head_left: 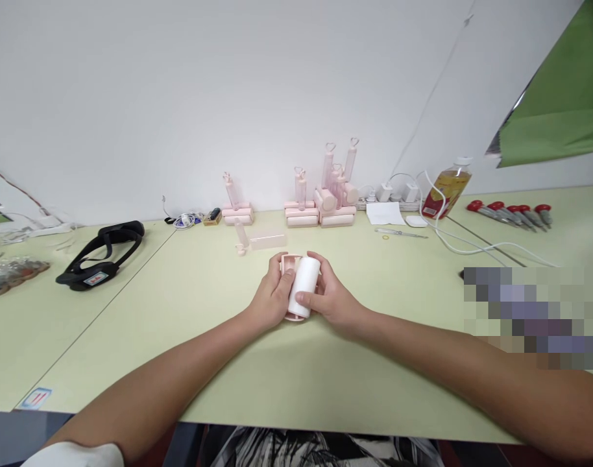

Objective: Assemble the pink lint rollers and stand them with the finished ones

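Note:
Just above the table, near its middle, my left hand (pixel 273 293) grips a pink lint roller frame (pixel 289 263) with its thumb over the near side. A white lint roll (pixel 306 285) sits tilted at the frame's right side, partly over its opening. My right hand (pixel 336 297) holds that roll, thumb across its front and fingers behind it. Whether the roll is seated in the frame, I cannot tell. Beyond my hands lie a loose pink handle (pixel 241 237) and a clear cover (pixel 268 241).
Pink lint rollers (pixel 302 213) stand along the wall. A drink bottle (pixel 447 188), a white cable (pixel 452 246), tweezers (pixel 401 233) and red-topped tools (pixel 510 213) are at right. A black head strap (pixel 104 256) lies at left. A blurred patch covers the right edge.

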Demonstrator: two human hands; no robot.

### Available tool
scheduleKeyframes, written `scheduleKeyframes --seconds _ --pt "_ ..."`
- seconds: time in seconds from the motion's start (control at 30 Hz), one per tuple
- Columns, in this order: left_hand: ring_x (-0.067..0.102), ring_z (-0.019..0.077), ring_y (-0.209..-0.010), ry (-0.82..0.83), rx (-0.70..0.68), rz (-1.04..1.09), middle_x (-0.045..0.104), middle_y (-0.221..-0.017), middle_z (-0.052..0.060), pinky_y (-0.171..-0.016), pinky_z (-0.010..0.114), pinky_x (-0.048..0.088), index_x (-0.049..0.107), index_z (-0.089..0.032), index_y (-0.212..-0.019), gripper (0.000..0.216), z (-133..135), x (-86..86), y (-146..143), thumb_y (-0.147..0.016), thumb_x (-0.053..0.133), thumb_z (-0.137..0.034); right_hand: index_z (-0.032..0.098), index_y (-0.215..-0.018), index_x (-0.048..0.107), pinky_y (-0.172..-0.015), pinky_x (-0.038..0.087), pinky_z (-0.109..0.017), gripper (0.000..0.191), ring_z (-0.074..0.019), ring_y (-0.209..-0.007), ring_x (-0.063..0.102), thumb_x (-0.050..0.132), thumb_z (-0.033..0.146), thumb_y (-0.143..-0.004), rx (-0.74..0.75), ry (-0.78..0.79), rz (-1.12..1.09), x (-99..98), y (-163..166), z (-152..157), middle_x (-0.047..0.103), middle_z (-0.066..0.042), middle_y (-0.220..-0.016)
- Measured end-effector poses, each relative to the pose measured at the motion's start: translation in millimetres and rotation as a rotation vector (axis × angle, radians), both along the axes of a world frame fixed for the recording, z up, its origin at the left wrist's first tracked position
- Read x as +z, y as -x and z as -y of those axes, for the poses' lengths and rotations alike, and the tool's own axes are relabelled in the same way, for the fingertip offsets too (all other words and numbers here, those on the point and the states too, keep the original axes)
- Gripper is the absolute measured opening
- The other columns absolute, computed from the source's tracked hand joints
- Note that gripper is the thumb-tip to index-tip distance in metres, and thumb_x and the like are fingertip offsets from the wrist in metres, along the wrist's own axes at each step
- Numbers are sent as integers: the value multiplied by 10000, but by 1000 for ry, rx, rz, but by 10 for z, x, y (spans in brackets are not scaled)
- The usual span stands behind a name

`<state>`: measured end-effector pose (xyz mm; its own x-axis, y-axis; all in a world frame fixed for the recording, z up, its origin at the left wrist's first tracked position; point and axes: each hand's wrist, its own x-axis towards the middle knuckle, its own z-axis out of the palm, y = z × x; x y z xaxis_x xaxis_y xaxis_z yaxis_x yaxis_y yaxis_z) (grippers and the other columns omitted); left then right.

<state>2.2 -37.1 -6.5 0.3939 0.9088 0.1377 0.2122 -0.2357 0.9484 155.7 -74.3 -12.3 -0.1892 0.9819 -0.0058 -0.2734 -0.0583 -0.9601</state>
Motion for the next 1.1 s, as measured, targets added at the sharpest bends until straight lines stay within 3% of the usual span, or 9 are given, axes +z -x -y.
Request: scheduleKeyframes --seconds 0.1,0.23,0.37,0.5,0.67,0.8,0.9,1.0,1.1 --pt "626 187 -789 -70 51 -74 647 -977 55 -675 303 489 310 -223 -1353 476 12 16 -7 -962 318 -494 331 -1451 107 -816 545 -354 985 -231 -1107 562 740 195 -708 12 7 65 31 30 62 463 -93 -1346" --pt "603 175 -691 -151 72 -202 638 -787 11 -645 295 458 321 -206 -1368 437 -18 77 36 -966 298 -376 392 -1471 -16 -609 582 -358 1029 -227 -886 650 671 179 -736 108 50 150 35 20 66 462 -113 -1341" --pt "590 170 -662 -236 93 -270 611 -697 -17 -620 280 442 421 -206 -1311 416 -69 126 92 -907 330 -237 438 -1473 -95 -488 559 -318 1078 -190 -735 660 654 180 -742 149 78 220 22 1 41 455 -125 -1342" --pt "613 171 -732 -317 87 -342 661 -803 7 -684 285 466 559 -194 -1210 401 -148 154 130 -848 388 -206 395 -1480 -162 -448 526 -279 1103 -165 -671 641 676 254 -775 176 124 221 22 -4 32 532 -117 -1232" --pt "634 186 -904 -266 3 -315 694 -1010 34 -809 289 494 678 -185 -1041 348 -234 167 150 -844 393 -226 340 -1505 -19 -386 464 -217 967 -143 -619 609 658 360 -815 189 161 195 36 -3 25 588 -65 -1017" --pt "615 197 -1002 -283 -22 -265 660 -1122 56 -858 298 489 676 -183 -1082 375 -226 159 138 -843 389 -218 386 -1459 136 -451 553 -286 818 -161 -668 630 640 326 -817 238 151 178 86 7 41 572 -36 -1011" --pt "632 182 -891 -233 -96 -199 697 -993 36 -775 279 497 692 -176 -996 359 -187 163 119 -838 371 -191 402 -1441 162 -484 582 -333 805 -175 -713 632 624 259 -798 255 164 185 138 22 69 549 -33 -1031" --pt "614 168 -763 -222 -82 -207 687 -829 18 -674 261 480 689 -164 -857 313 -154 181 110 -819 379 -172 394 -1469 87 -451 568 -319 882 -187 -723 620 610 233 -777 271 177 210 159 28 91 524 -39 -1015" --pt "607 170 -774 -217 -82 -217 679 -849 21 -657 255 476 688 -169 -881 310 -142 214 127 -806 387 -158 399 -1479 41 -428 543 -280 918 -182 -714 609 597 229 -768 303 152 229 136 9 95 509 -36 -998"
